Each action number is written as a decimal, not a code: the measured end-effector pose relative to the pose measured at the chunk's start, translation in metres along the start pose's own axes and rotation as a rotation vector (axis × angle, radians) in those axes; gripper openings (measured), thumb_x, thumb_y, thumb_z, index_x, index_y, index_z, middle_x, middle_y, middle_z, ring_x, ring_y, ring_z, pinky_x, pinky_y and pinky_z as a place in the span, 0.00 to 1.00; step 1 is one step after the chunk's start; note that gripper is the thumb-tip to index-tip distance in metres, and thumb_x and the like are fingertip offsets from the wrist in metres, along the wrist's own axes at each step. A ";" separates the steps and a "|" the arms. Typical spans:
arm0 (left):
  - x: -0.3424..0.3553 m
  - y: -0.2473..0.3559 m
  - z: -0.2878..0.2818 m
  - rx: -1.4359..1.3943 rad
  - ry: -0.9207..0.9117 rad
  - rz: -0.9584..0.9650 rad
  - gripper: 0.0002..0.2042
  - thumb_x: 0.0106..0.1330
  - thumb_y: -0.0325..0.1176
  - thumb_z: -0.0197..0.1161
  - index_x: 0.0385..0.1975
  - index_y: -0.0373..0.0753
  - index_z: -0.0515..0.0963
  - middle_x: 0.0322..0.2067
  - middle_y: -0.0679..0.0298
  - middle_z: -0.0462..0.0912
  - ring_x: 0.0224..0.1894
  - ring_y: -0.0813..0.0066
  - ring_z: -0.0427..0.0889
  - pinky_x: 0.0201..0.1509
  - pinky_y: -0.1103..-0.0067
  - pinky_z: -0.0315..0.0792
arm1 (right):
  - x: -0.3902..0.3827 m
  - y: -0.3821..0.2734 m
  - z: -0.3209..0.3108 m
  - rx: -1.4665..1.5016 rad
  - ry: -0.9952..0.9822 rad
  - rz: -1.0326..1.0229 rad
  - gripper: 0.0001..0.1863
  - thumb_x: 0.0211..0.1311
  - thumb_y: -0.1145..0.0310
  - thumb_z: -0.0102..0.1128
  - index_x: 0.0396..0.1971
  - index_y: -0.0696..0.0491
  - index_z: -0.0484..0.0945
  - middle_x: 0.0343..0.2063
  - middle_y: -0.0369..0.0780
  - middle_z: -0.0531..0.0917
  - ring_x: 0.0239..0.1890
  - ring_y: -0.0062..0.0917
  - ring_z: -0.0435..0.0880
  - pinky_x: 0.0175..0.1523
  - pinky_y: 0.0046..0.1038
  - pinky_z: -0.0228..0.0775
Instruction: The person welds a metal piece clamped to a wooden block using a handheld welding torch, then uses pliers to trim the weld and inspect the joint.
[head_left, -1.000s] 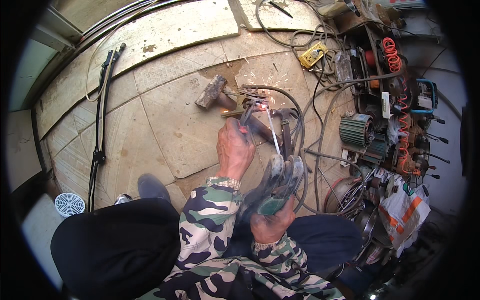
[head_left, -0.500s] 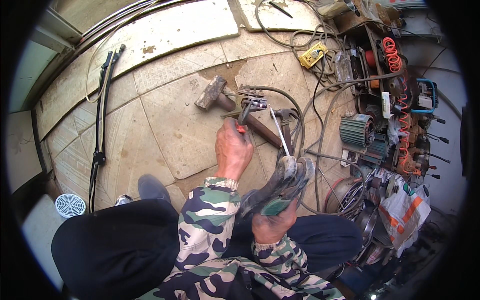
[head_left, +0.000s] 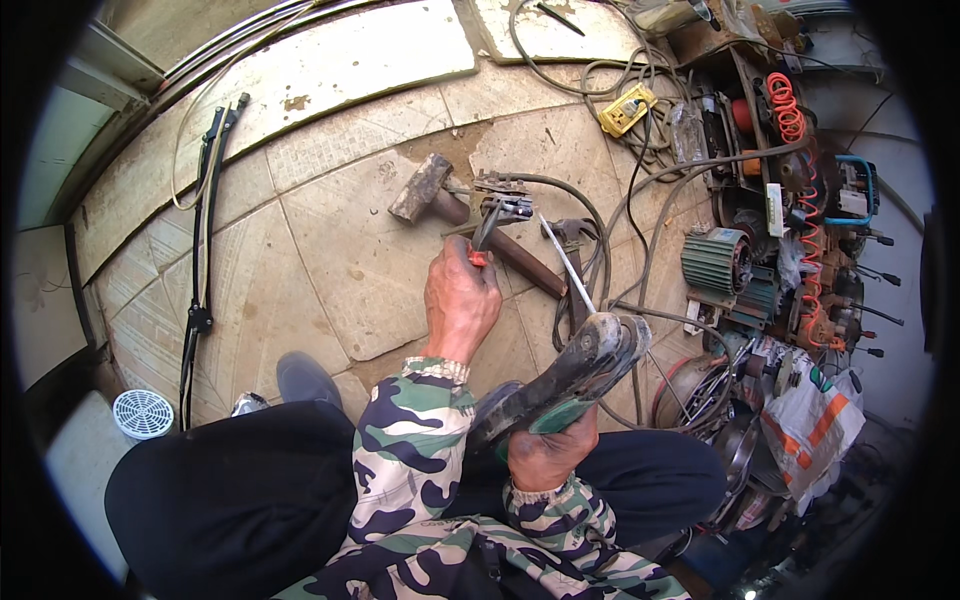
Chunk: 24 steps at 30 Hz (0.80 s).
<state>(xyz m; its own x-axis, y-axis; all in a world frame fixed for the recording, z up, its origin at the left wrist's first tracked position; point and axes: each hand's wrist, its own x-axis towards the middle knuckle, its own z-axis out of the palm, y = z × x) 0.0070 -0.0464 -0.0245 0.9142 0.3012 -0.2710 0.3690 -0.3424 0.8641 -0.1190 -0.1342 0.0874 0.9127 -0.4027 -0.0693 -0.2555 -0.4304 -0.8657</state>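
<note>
My left hand [head_left: 462,305] is closed around a red-handled tool [head_left: 478,257]. Its grey metal end points away from me, at a small metal clamp [head_left: 513,206] joined to a thick cable. My right hand [head_left: 553,452], lower and to the right, grips a worn black part [head_left: 565,375] with rounded ends and a green section [head_left: 560,417]. The fingers beneath that part are mostly hidden. A thin pale rod [head_left: 567,262] slants from near the clamp to the black part's far end; I cannot tell whether they touch.
A heavy hammer [head_left: 422,188] and a smaller hammer [head_left: 572,232] lie on the tiles. Dark folding rods [head_left: 203,230] lie left. A yellow socket block [head_left: 627,110] sits among cables. To the right stand a finned motor [head_left: 715,260], a red coiled hose [head_left: 786,108] and a white sack [head_left: 812,425].
The black part in my right hand has shifted slightly right, and its far end has turned. My left hand has moved a little left, still holding the red-handled tool.
</note>
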 end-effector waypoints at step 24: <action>0.011 -0.007 -0.017 -0.210 -0.082 -0.171 0.12 0.67 0.35 0.64 0.34 0.30 0.73 0.26 0.46 0.81 0.32 0.46 0.82 0.37 0.61 0.73 | 0.001 -0.010 0.000 -0.034 -0.031 0.011 0.48 0.49 0.30 0.70 0.47 0.64 0.74 0.32 0.39 0.85 0.33 0.22 0.84 0.40 0.24 0.77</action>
<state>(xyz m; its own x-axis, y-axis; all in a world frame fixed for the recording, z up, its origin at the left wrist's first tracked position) 0.0119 -0.0257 -0.0270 0.8555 0.2626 -0.4462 0.4838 -0.0985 0.8696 -0.1159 -0.1299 0.0958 0.9192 -0.3824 -0.0941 -0.2754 -0.4532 -0.8478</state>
